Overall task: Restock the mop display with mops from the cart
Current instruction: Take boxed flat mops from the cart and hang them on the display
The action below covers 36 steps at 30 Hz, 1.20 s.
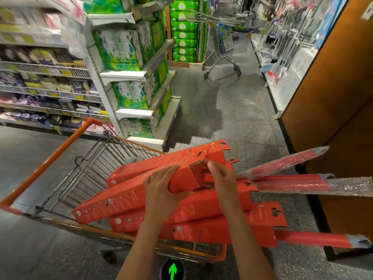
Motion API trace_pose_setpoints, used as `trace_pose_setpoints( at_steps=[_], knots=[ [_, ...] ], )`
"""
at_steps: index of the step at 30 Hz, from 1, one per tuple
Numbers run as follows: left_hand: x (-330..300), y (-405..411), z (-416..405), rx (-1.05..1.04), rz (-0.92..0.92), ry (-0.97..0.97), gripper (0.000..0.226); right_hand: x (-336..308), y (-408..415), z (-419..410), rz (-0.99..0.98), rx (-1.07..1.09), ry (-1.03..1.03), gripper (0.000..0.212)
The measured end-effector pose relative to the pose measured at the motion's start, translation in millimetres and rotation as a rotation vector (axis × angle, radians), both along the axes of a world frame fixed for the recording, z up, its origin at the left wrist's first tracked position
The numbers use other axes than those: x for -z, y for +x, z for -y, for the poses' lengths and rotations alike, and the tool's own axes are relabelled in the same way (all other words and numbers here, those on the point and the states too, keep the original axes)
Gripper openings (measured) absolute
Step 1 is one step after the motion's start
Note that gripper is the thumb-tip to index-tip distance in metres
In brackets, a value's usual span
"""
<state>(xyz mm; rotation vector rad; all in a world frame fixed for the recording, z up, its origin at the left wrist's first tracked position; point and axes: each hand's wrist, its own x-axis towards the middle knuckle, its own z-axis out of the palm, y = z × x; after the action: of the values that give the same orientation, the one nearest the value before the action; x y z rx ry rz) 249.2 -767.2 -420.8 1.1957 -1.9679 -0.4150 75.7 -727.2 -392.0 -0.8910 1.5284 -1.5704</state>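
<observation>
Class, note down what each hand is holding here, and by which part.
Both hold the top red box: left hand grips its middle, right hand pinches its open end flap.

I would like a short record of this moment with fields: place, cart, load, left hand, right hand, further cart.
place: shop aisle, shelves on both sides
cart: orange-handled cart just in front of the person
load: red mop boxes stacked across it, bubble-wrapped handles sticking out to the right
left hand: left hand grips the top box around its middle
right hand: right hand pinches the open end flap of that box
further cart: grey cart further down the aisle
</observation>
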Motion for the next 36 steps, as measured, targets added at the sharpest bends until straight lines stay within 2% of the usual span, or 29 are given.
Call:
trace_pose_setpoints(
  at_steps=[6, 13, 15, 19, 23, 28, 34, 36],
  knots=[
    [-29, 40, 5, 0.024, -0.149, 0.049, 0.081, -17, 32, 9, 0.034, 0.033, -0.061, 0.012],
    [-65, 90, 7, 0.029, -0.342, 0.082, 0.08, -35, 71, 23, -0.067, -0.058, -0.097, 0.053],
    [-72, 105, 6, 0.01, -0.396, 0.126, 0.079, -44, 85, 27, -0.093, -0.117, -0.13, 0.057],
    [-88, 138, 5, 0.027, -0.494, 0.18, 0.076, -67, 110, 33, -0.174, -0.141, -0.212, 0.053],
    [-111, 167, 4, 0.123, -0.602, 0.162, 0.072, -112, 140, 37, -0.306, -0.147, -0.382, 0.051],
    [-138, 190, 2, 0.179, -0.691, 0.133, 0.07, -177, 174, 44, -0.57, -0.099, -0.564, 0.04],
    [-170, 201, 1, 0.327, -0.865, 0.117, 0.072, -240, 180, 41, -0.754, -0.144, -0.535, 0.018],
    [-180, 200, 1, 0.39, -0.897, 0.144, 0.072, -258, 180, 33, -0.801, -0.139, -0.533, 0.019]
  ],
)
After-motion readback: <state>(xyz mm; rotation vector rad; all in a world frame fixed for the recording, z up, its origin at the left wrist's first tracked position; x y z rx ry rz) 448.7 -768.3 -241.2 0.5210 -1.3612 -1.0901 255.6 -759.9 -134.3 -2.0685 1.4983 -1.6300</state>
